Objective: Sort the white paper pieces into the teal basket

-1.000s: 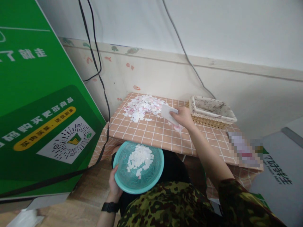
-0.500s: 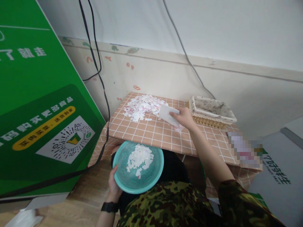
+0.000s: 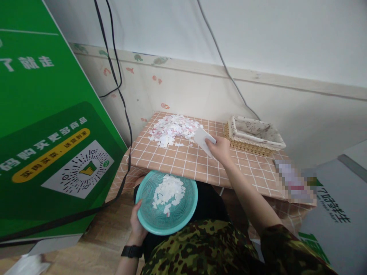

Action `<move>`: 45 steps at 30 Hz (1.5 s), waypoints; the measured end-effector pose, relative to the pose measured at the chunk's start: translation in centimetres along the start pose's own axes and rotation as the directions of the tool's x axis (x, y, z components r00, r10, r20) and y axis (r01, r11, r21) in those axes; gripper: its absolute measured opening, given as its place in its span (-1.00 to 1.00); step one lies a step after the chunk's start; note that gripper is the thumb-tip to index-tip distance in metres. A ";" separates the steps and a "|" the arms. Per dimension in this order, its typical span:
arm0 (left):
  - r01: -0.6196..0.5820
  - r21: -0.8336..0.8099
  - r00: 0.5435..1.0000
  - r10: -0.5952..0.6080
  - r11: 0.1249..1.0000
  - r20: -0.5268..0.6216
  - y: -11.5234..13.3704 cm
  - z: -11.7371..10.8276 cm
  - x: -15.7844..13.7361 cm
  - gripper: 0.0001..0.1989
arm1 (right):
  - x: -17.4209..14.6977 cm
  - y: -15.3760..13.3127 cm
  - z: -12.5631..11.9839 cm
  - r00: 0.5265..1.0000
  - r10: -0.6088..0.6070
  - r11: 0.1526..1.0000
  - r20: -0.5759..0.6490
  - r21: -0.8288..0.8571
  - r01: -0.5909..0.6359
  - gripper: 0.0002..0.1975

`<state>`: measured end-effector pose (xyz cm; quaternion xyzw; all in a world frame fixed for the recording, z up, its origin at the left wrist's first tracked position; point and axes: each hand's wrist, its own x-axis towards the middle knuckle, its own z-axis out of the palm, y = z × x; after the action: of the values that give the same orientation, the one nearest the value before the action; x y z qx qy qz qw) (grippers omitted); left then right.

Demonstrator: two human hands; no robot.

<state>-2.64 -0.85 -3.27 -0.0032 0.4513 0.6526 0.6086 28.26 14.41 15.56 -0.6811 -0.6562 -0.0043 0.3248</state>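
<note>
White, flat, stiff-looking card (image 3: 203,138), roughly rectangular: right hand (image 3: 221,147) pinches it near its right end, thumb on top, other fingers mostly hidden. Key relation: the loose heap of white and pink-tinged paper scraps (image 3: 172,128) lies left of that grip, at the back left of the table. Card's long axis slants from the heap's right edge down toward the palm, free end leading to the scraps. Can't tell if that end touches them or sits just above. Right hand is nearer the heap.

Left hand (image 3: 137,219) grips the left rim of a round teal plastic colander (image 3: 187,215), thumb at the edge, fingers mostly out of sight under it. Colander is below the table's front edge, over dark trousers; can't tell if it rests on the lap. Mesh-like ribbed wall, smooth rim. Small batch of white paper bits (image 3: 169,191) sits in it, mostly toward the far side.

Surface: tan cloth with white grid lines (image 3: 180,158), looks smooth. Scraps are thin, small, angular, overlapping at random. Rectangular woven straw basket with pale patterned fabric lining (image 3: 252,148) stands beyond the right hand, against the wall side.
</note>
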 end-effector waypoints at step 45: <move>0.017 -0.021 1.000 -0.017 1.000 0.026 0.2 0.0 -0.2 -0.85 | -3.0 -2.7 2.3 0.950 -0.309 0.945 0.049 0.129 0.301 -0.72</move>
<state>-2.76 -0.96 -3.03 -0.0051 0.4363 0.6523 0.6198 24.44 12.53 13.61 -0.5503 -0.7634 0.0084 0.3381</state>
